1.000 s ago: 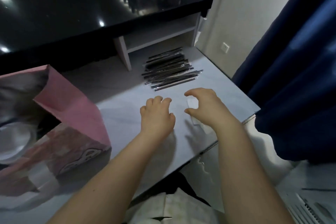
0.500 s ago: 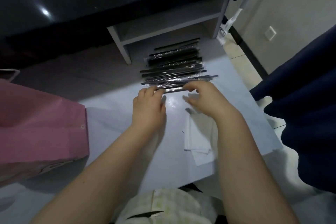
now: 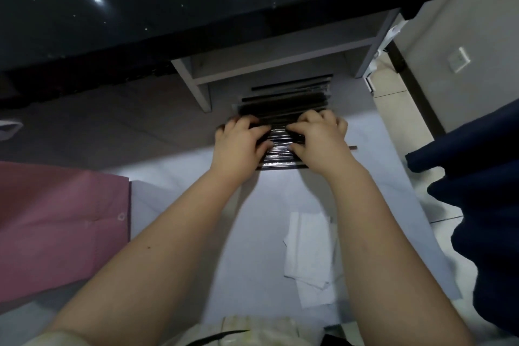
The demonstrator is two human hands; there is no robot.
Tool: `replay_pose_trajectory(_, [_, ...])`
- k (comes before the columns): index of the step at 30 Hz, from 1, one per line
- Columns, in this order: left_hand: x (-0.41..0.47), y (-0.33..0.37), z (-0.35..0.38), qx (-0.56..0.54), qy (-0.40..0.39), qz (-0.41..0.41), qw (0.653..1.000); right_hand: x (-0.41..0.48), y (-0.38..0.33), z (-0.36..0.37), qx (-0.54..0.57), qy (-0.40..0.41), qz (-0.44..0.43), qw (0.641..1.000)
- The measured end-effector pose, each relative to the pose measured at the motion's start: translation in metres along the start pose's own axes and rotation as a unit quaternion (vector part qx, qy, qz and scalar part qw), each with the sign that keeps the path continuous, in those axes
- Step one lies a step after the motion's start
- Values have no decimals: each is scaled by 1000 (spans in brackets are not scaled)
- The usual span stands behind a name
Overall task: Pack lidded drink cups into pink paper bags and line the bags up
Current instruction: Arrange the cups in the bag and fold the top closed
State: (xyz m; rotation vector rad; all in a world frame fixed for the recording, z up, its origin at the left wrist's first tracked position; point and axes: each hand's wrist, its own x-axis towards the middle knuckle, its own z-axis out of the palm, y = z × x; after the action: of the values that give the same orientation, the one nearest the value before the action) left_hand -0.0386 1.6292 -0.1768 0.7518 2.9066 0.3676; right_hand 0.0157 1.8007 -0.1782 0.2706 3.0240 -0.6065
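A pile of black wrapped straws [image 3: 283,105] lies on the pale table [image 3: 179,177] under a small shelf. Both of my hands lie on top of the pile. My left hand [image 3: 238,142] covers its left part, fingers bent over the straws. My right hand [image 3: 320,137] covers the right part, fingers curled on them. Whether either hand pinches a single straw is hidden by the fingers. A pink paper bag [image 3: 56,222] lies at the left edge, seen from its side. No cup is in view.
Folded white napkins [image 3: 309,250] lie on the table near my right forearm. A black glossy counter [image 3: 168,3] overhangs the far side, with a grey shelf [image 3: 280,64] beneath. A dark blue curtain [image 3: 477,205] hangs at the right, past the table's edge.
Both hands moved forward from the bare table onto the straw pile. The napkin near my right hand a second ago now lies behind it. The view tilted down and the bag slid to the left edge.
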Motion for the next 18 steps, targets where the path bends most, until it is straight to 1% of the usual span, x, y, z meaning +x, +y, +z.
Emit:
replay_pose_trajectory(7, [-8,5,3,-30,54,1,998,-2,-2,14,72,72,-2,995])
replay_pose_trajectory(9, [-10,8,2,-25,70,16,997,-2,-4,14,69,67,-11,995])
replay_pose_trajectory(14, [-14,16,-5,-25,142,57,988,-2,-5,0,49,63,-24,997])
replay_pose_trajectory(18, [-19,21,-20,-20,162,69,984,-8,-15,-15,57,21,-42,997])
